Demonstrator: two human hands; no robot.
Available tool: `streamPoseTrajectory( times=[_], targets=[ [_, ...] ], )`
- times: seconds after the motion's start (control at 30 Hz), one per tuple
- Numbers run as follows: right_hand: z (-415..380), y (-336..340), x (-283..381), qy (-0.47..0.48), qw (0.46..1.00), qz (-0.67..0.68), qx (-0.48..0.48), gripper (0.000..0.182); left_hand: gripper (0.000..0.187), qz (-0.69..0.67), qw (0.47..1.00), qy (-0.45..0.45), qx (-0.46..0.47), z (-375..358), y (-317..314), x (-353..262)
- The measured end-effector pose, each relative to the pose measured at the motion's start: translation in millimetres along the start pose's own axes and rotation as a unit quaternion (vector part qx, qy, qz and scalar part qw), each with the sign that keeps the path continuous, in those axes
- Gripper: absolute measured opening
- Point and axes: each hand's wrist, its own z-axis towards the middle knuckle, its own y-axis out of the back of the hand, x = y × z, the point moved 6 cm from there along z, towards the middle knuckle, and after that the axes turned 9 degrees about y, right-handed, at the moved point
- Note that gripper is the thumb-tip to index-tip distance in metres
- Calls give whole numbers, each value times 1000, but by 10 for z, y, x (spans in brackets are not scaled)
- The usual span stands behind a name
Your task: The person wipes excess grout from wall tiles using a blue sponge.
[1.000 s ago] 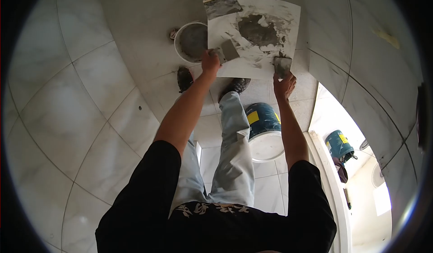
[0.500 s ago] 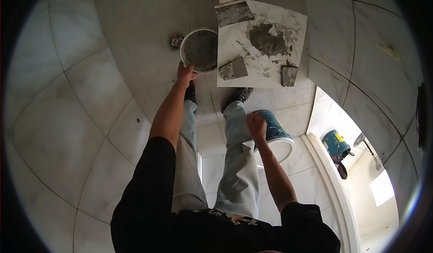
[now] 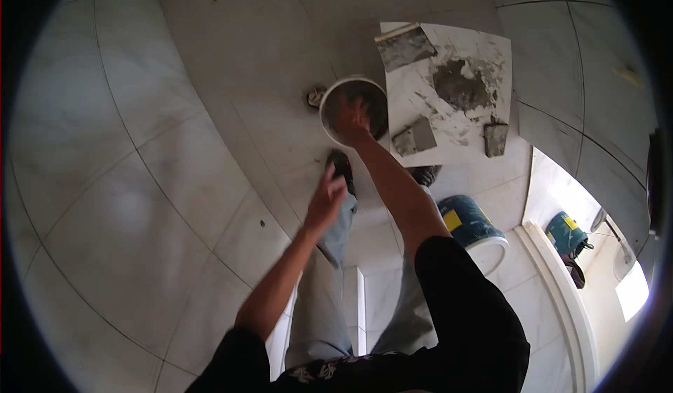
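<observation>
Reaching into the bucket: the person's right hand is inside a white-rimmed bucket; its fingers look spread, but shade makes it impossible to tell whether they grip anything.
Left hand: raised above the left shoe, loosely open with one finger extended, slightly blurred.
White-rimmed bucket's place: on the grey floor, just beside the left edge of a white board; whether the two touch is unclear. Its inside is dark grey.
On the white board: a wet-looking grey patch right of the middle, with smears around it.
Flat pieces on the white board: a grey one with a pale strip at the upper left corner, a two-toned one near the lower left corner, a smeared one by the lower right corner.
In the way: the right forearm hides part of the bucket's near side; the board's lower edge partly covers the right shoe.
Left of the white-rimmed bucket: a small crumpled item, too indistinct to name.
Toward the person: a blue-green bucket with a yellow label, below the board's lower edge.
Beyond the white sill at right: a second blue-green bucket.
</observation>
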Motion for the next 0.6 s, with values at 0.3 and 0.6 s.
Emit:
streamPoseTrajectory(
  times=[0.3,0.6],
  targets=[
    [263,-847,-456,143,978,-22,151,22,28,283,958,-44,2,-2195,-381,-183],
    [-102,28,-342,-353,788,496,92,46,23,164,982,-41,-81,-2223,-515,-26]
  ],
)
